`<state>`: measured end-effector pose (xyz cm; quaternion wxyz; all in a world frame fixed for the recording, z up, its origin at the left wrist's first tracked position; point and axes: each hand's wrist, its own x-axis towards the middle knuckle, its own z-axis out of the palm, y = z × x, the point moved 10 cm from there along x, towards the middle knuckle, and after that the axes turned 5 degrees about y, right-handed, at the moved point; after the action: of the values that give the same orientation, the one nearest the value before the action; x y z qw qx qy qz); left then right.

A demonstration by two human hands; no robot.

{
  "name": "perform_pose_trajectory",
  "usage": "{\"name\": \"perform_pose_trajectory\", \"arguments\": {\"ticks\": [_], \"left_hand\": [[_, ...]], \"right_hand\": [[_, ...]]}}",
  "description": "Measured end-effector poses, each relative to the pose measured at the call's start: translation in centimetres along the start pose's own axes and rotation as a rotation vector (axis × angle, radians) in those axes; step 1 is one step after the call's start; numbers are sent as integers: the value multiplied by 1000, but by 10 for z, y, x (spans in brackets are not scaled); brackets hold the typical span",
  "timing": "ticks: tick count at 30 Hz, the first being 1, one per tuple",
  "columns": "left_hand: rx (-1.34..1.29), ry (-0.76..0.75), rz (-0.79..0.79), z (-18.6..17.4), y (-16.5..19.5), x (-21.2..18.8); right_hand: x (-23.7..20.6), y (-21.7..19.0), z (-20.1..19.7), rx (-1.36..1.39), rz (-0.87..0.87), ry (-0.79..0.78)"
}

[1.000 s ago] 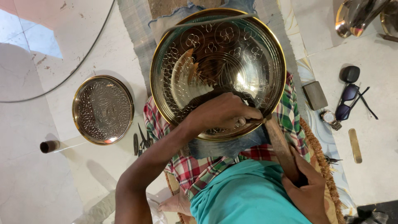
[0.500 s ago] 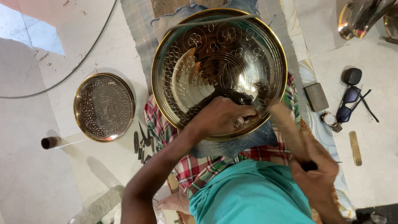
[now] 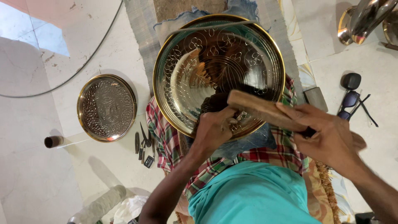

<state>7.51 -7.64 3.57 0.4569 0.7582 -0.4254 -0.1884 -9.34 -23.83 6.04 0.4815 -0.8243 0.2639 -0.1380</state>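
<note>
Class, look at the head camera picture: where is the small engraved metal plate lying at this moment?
The small engraved plate lies on the pale floor at the picture's left, beside the large brass tray, with small chisels just below and right of it.

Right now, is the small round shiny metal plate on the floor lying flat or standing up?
Lying flat. The small round patterned metal plate rests face up on the pale floor, its whole gold rim showing.

A person in a teal shirt (image 3: 253, 195) and a red, green and white checked wrap (image 3: 166, 141), forearms bare, left hand (image 3: 213, 128) and right hand (image 3: 331, 141) without gloves.
</note>
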Motion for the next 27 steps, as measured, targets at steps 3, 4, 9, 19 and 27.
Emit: {"name": "perform_pose_trajectory", "arguments": {"ticks": [3, 4, 9, 19, 27], "left_hand": [[-5, -28, -147, 0, -9, -4], [24, -30, -188, 1, -13, -6], [-57, 48, -92, 0, -11, -8], [-435, 552, -292, -12, -25, -26], [-109, 578, -180, -21, 7, -25]], "right_hand": [[9, -9, 1, 0, -30, -55], [12, -18, 0, 65, -84, -51], [18, -4, 4, -317, 125, -239], [4, 5, 14, 271, 48, 53], [30, -22, 23, -223, 151, -159]]}}
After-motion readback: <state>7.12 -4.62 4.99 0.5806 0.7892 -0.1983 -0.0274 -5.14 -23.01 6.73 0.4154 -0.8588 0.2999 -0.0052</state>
